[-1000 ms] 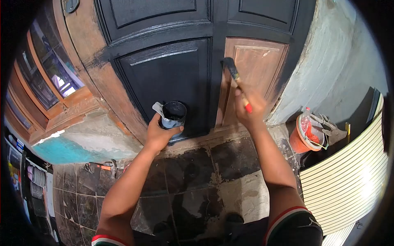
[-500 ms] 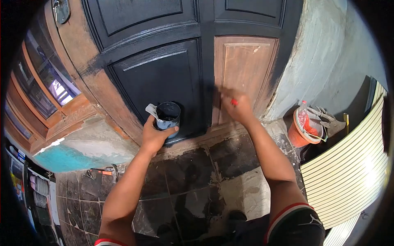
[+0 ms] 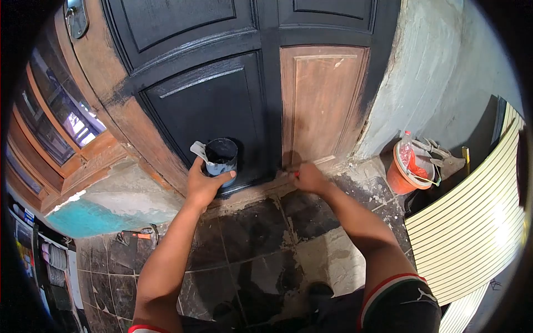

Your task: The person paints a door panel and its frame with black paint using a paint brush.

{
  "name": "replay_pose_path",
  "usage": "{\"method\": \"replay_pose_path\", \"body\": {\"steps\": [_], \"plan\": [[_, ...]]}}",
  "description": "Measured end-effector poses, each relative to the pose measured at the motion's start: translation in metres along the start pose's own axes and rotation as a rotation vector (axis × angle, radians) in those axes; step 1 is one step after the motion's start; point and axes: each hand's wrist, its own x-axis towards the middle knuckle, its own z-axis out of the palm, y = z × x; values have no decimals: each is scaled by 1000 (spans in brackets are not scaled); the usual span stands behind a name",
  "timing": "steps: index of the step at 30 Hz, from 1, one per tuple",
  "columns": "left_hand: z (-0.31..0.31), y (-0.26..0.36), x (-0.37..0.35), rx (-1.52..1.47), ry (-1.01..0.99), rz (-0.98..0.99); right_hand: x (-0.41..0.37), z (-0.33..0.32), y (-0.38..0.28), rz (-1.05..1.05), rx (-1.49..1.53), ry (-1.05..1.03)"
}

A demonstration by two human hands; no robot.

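My left hand (image 3: 201,187) is wrapped round a cup of dark paint (image 3: 226,167), held in front of the lower left door panel. A pale, paint-smeared flap (image 3: 198,150) sticks up at the cup's rim. My right hand (image 3: 312,180) is closed on a small paintbrush with a red handle (image 3: 296,174). The bristles, partly blurred, are at the bottom edge of the door, near the lower corner of the bare brown panel (image 3: 326,111). Black paint covers the lower left panel (image 3: 214,111) and the door frame around it.
At right, an orange bucket (image 3: 401,176) holds a plastic bottle and a trowel (image 3: 447,164). A curved, cream ribbed sheet (image 3: 466,222) leans beside it. An orange-handled tool (image 3: 143,236) lies on the dark tiled floor (image 3: 250,227) at left. A wooden window (image 3: 72,122) flanks the door.
My right hand has moved down, from the middle of the brown panel to the door's bottom edge. My left hand still holds the cup. The whole view has shifted slightly.
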Motion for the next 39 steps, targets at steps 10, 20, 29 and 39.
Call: {"method": "replay_pose_path", "body": {"steps": [10, 20, 29, 39], "plan": [[-21, -16, -9, 8, 27, -27, 24, -100, -70, -484, 107, 972], [-48, -28, -28, 27, 71, -128, -31, 141, 19, -135, -115, 14], [-38, -38, -23, -18, 55, -107, -14, 55, -27, -147, 273, 558], [-21, -28, -17, -19, 3, -54, 0, 42, -53, -15, 406, 689]]}}
